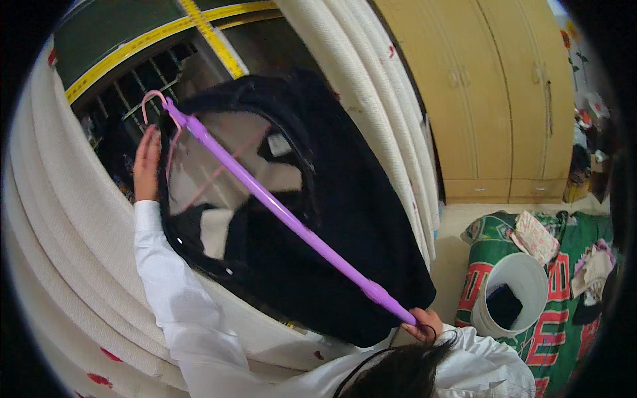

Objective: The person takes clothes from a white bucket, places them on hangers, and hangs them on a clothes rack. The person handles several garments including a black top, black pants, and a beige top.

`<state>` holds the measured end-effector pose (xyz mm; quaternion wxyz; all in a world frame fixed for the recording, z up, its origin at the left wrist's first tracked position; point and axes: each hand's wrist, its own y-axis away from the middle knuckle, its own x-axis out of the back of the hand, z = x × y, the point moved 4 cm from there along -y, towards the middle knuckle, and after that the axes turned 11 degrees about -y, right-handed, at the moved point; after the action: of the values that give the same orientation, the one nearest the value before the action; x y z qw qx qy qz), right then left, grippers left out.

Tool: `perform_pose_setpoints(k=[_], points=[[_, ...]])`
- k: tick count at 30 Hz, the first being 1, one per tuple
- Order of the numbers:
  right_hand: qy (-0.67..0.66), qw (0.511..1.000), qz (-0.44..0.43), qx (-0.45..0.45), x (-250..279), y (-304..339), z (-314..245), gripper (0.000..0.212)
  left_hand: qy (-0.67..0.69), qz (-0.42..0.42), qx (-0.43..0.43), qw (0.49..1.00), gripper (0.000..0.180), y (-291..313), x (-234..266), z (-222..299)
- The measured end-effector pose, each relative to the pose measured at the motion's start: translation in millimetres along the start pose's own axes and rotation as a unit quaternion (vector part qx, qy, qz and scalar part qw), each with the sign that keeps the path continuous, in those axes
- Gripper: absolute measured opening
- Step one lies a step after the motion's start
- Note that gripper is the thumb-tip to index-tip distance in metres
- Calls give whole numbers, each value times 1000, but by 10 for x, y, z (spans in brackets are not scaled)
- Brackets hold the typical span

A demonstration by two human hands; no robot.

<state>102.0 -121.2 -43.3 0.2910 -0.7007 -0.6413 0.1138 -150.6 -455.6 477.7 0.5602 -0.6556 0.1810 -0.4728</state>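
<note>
A black jacket (358, 179) hangs spread on a pink hanger (154, 96), its pale lining showing through the opening. Across its front slants a long purple pole (285, 215), whose upper end meets the hanger just below the hook. My right hand (423, 325) is closed round the pole's lower end. Up at the left, my left hand (147, 166) lies against the jacket's edge under the hook, fingers stretched upward. Its thumb is hidden, and whether it presses on the hanger too I cannot tell.
White curtains (66, 232) with red marks flank a window with a yellow frame (126, 54) and bars behind it. To the right stand a light wooden wardrobe (478, 99) and a white bucket (539, 285) with dark cloth inside, on a green and red cover (564, 331).
</note>
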Motion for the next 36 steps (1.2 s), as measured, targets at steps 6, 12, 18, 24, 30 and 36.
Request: perform_pose_setpoints(k=[6, 12, 18, 24, 30, 36], points=[[-49, 997, -17, 50, -542, -823, 5, 28, -95, 105, 288, 947, 56, 995, 981, -797], [-69, 996, -29, 42, -758, -1309, 231, 28, -427, 29, 64, 902, 57, 1673, 745, 707], [-76, 992, -20, 97, -1044, -1691, 484, 31, -367, -82, 97, 921, 78, 2989, -463, 781], [-95, 982, -14, 165, -1209, -1855, 792, 31, -383, -21, 168, 908, 87, 3379, -1437, 244], [-128, 965, -86, 213, -1278, -2004, 999, 35, -240, 86, 308, 916, 66, 2964, -1574, -503], [-213, 918, -227, 247, -1323, -2096, 1056, 40, 112, 161, 389, 900, 61, 2628, -1501, -602]])
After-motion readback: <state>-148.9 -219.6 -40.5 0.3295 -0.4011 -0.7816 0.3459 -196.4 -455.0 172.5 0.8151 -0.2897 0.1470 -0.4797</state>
